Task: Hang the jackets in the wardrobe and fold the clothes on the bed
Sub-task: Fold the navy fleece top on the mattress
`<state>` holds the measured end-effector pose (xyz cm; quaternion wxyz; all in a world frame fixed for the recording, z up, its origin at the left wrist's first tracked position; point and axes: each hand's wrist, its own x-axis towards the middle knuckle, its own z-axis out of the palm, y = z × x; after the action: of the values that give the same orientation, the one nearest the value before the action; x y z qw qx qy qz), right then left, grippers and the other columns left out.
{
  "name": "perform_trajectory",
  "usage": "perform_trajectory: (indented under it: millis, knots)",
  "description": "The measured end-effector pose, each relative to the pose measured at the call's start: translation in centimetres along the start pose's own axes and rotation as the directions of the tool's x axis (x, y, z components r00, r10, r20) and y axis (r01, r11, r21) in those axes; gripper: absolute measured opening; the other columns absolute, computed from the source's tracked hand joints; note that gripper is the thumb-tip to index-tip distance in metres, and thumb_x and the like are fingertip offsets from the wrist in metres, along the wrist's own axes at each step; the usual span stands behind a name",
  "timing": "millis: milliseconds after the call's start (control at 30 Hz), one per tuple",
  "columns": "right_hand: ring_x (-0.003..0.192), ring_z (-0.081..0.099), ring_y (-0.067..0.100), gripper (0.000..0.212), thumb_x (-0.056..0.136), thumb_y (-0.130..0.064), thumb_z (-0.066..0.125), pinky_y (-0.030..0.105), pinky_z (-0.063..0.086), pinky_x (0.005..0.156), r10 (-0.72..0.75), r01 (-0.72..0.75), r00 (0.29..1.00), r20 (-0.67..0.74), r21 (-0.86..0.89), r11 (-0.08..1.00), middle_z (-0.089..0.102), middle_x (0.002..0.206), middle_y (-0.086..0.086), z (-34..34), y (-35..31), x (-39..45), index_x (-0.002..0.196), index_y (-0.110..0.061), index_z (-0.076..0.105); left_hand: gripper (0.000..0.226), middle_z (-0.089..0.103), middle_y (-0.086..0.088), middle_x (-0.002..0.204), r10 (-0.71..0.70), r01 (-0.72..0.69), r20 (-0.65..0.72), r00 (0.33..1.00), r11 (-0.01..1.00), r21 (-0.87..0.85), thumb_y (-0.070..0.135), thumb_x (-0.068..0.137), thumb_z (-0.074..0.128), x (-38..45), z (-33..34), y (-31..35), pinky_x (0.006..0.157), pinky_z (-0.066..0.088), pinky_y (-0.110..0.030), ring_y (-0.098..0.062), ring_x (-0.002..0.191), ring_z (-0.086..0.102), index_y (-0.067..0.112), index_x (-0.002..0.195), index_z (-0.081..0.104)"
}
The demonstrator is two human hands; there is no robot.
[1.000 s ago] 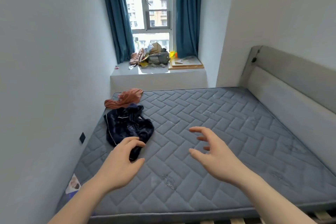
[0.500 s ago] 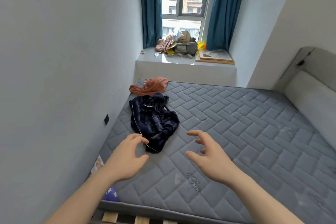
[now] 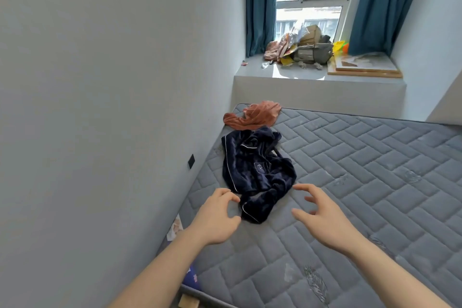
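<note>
**Hands closing in on the navy top**

Crumpled dark navy velvet pyjama top with white piping (image 3: 255, 172) now lies directly ahead of us, near the wall-side edge of the bare grey quilted mattress (image 3: 362, 182). A second ago it sat off to our left and farther up the bed; we have stepped and turned toward it, so the wall fills more of the view and the headboard has slipped out of sight.

Our left hand (image 3: 215, 220) hovers just beside the garment's nearest cuff, fingers loosely curled with thumb and forefinger spread apart, holding nothing. Our right hand (image 3: 322, 217) hangs on the other side of that cuff, fingers splayed and bent like a claw, also empty. Half a second ago both hands sat clearly short of the fabric; now they flank its near end, though neither touches it yet as far as we can tell.

Behind the navy top, touching its far edge, lies a rumpled rust-orange cloth garment (image 3: 255, 117) at the mattress corner below the white window ledge (image 3: 317, 87), which carries a heap of bags and papers (image 3: 300, 47).

We judge that folding has not begun: both pieces are bunched, and no wardrobe is visible. The approach suggests we are about to pick up the navy top, which will need spreading flat on the open mattress to our right. Velvet will likely slide and droop, so both hands should take it.
</note>
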<state>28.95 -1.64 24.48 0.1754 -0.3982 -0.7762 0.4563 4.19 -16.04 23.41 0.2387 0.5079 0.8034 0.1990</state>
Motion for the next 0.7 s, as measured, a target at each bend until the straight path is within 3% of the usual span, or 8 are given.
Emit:
perform_trajectory:
  millis: [233,333,433,567,633,700]
  knots:
    - [0.128,0.043,0.004,0.049,0.093,-0.026,0.067,0.029,0.038,0.105,0.077,-0.075,0.994,0.072,-0.025,0.997,0.045,0.136,-0.022,0.1,3.6,6.6,0.136,-0.042,0.049,0.041,0.04,0.009,0.145,-0.166,0.169,0.126,0.978,0.986,-0.014,0.027,0.088,0.063,7.4,4.6,-2.5,0.099,0.031,-0.017,-0.011,0.132,0.048,0.028,0.129,0.059]
    - [0.129,0.043,0.003,0.05,0.092,-0.024,0.068,0.027,0.037,0.106,0.105,-0.104,0.993,0.059,-0.026,0.994,0.045,0.136,-0.021,0.5,4.7,9.0,0.137,-0.038,0.05,0.045,0.038,0.002,0.148,-0.27,0.261,0.243,0.932,0.963,0.068,0.026,0.088,0.063,10.2,6.0,-4.5,0.103,0.036,-0.019,-0.016,0.131,0.051,0.024,0.132,0.058]
    - [0.126,0.042,0.001,0.051,0.092,-0.027,0.068,0.027,0.036,0.103,0.147,-0.145,0.987,0.061,-0.033,0.989,0.043,0.136,-0.022,1.5,5.8,10.8,0.138,-0.04,0.048,0.048,0.033,0.0,0.151,-0.352,0.302,0.312,0.883,0.933,0.196,0.024,0.086,0.06,12.7,6.4,-7.1,0.106,0.044,-0.03,-0.021,0.127,0.054,0.021,0.134,0.056]
    - [0.126,0.04,-0.003,0.052,0.092,-0.03,0.066,0.021,0.036,0.099,0.192,-0.191,0.981,0.041,-0.025,0.981,0.041,0.139,-0.025,3.2,7.2,13.3,0.138,-0.043,0.046,0.049,0.028,0.002,0.154,-0.342,0.253,0.353,0.871,0.928,0.275,0.023,0.087,0.057,17.7,6.9,-10.1,0.103,0.046,-0.033,-0.021,0.124,0.055,0.022,0.135,0.054]
    - [0.118,0.044,-0.01,0.051,0.092,-0.029,0.066,0.007,0.038,0.087,0.223,-0.223,0.975,0.018,-0.018,0.975,0.041,0.138,-0.026,4.2,7.8,14.8,0.137,-0.044,0.046,0.049,0.025,0.001,0.157,-0.308,0.2,0.376,0.874,0.933,0.298,0.023,0.088,0.058,20.7,7.8,-11.3,0.107,0.044,-0.034,-0.021,0.129,0.052,0.022,0.137,0.054]
    - [0.11,0.045,-0.015,0.051,0.093,-0.027,0.066,0.003,0.038,0.08,0.262,-0.262,0.965,-0.007,-0.011,0.965,0.041,0.137,-0.027,5.2,8.7,16.4,0.137,-0.044,0.047,0.05,0.022,-0.001,0.16,-0.281,0.151,0.411,0.867,0.935,0.32,0.024,0.089,0.059,23.6,9.3,-12.5,0.111,0.043,-0.036,-0.022,0.136,0.048,0.022,0.139,0.054]
